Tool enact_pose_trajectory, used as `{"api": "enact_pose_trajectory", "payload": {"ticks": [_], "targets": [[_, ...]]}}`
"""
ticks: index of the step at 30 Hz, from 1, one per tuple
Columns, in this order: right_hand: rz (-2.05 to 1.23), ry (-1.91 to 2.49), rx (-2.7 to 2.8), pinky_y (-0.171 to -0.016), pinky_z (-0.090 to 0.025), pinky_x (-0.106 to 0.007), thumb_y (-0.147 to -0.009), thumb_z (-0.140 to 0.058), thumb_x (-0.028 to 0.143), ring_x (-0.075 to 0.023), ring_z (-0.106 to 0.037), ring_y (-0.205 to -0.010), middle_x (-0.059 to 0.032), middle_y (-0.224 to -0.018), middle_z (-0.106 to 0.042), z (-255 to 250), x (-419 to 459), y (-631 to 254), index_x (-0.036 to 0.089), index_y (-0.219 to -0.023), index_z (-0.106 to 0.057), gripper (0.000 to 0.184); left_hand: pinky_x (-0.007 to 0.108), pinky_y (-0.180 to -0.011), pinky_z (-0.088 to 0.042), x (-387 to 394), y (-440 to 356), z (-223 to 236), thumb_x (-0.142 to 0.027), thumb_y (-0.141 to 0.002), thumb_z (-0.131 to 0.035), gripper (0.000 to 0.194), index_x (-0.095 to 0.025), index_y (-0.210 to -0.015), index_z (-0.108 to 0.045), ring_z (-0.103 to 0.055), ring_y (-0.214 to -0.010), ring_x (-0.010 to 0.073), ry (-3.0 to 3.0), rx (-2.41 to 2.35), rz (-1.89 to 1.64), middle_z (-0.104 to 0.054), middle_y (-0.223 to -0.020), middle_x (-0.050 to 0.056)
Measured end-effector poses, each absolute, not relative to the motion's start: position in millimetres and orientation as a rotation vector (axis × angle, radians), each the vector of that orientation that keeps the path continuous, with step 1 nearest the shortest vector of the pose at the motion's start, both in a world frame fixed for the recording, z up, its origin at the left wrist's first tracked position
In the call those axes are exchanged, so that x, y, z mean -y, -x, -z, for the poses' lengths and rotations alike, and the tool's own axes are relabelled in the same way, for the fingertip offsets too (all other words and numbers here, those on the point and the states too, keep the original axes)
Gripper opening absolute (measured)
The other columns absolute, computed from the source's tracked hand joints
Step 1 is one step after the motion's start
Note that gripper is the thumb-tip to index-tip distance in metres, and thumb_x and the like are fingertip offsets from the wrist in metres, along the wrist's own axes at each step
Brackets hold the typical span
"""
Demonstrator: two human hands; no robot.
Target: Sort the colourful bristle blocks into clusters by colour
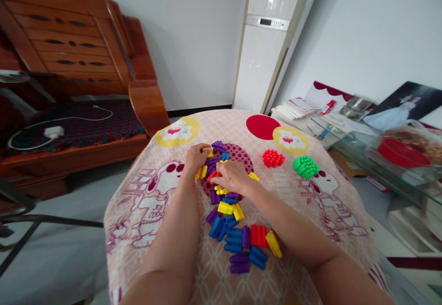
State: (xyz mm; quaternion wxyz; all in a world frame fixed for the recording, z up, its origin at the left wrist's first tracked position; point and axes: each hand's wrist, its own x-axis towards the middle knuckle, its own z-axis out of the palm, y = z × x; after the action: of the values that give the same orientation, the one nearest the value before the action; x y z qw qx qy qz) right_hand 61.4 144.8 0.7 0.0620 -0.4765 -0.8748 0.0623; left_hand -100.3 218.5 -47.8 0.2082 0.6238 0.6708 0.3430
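Observation:
A pile of small plastic bullet-shaped blocks (238, 236) in blue, purple, yellow and red lies on the patterned cloth (145, 204) in front of me. My left hand (195, 158) rests curled on the far left part of the pile, fingers over yellow and purple blocks. My right hand (232, 176) lies on the middle of the pile, its fingertips pinched on a red block (213, 175). A red block ball (273, 158) and a green block ball (305, 166) sit apart to the right.
The cloth-covered round surface drops off on all sides. A wooden bench (76, 66) with a white charger (53, 132) stands at left. A tall white air conditioner (265, 43) stands behind. At right a glass table (380, 158) carries a red bowl (402, 154) and papers.

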Motion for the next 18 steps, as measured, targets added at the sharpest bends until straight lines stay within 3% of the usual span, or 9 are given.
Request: {"api": "enact_pose_trajectory", "payload": {"ticks": [5,9,12,18], "targets": [[-0.542,1.317,2.406,-0.059,-0.034,-0.022,-0.081,-0.070,0.037,-0.0126,-0.059,-0.066,0.0007,-0.065,-0.065,-6.0,-145.7,-79.6,0.017,-0.075,-0.065,0.021,0.028,-0.083,-0.049,-219.0,101.4,48.9,-0.030,-0.083,-0.054,0.037,-0.017,-0.112,-0.074,-0.067,-0.094,0.0218,-1.762,-1.871,-0.938,-0.075,-0.105,0.008],[-0.664,1.240,2.115,-0.057,-0.036,-0.020,-0.078,-0.067,0.026,-0.0106,-0.057,-0.061,0.0031,-0.064,-0.064,-21.2,-147.8,-134.3,0.017,-0.077,-0.064,0.010,0.028,-0.083,-0.050,-217.8,101.1,49.3,-0.031,-0.083,-0.054,0.038,-0.018,-0.113,-0.073,-0.067,-0.092,0.0213,-1.753,-1.872,-0.945,-0.075,-0.106,0.008],[-0.529,1.326,1.992,-0.059,-0.042,-0.021,-0.073,-0.064,0.020,-0.0133,-0.061,-0.065,-0.0001,-0.070,-0.068,-32.0,-150.1,-188.8,0.017,-0.077,-0.067,0.006,0.027,-0.083,-0.049,-217.1,100.0,48.1,-0.031,-0.083,-0.055,0.038,-0.018,-0.114,-0.074,-0.067,-0.093,0.0216,-1.747,-1.892,-0.930,-0.075,-0.106,0.008],[-0.031,1.921,2.039,-0.069,-0.047,-0.025,-0.071,-0.061,0.013,-0.0197,-0.069,-0.078,-0.0066,-0.078,-0.075,-34.8,-152.0,-256.0,0.018,-0.082,-0.076,0.019,0.028,-0.084,-0.049,-215.5,98.0,43.4,-0.030,-0.082,-0.055,0.038,-0.019,-0.113,-0.074,-0.067,-0.097,0.0229,-1.749,-1.933,-0.902,-0.075,-0.105,0.008]]}}
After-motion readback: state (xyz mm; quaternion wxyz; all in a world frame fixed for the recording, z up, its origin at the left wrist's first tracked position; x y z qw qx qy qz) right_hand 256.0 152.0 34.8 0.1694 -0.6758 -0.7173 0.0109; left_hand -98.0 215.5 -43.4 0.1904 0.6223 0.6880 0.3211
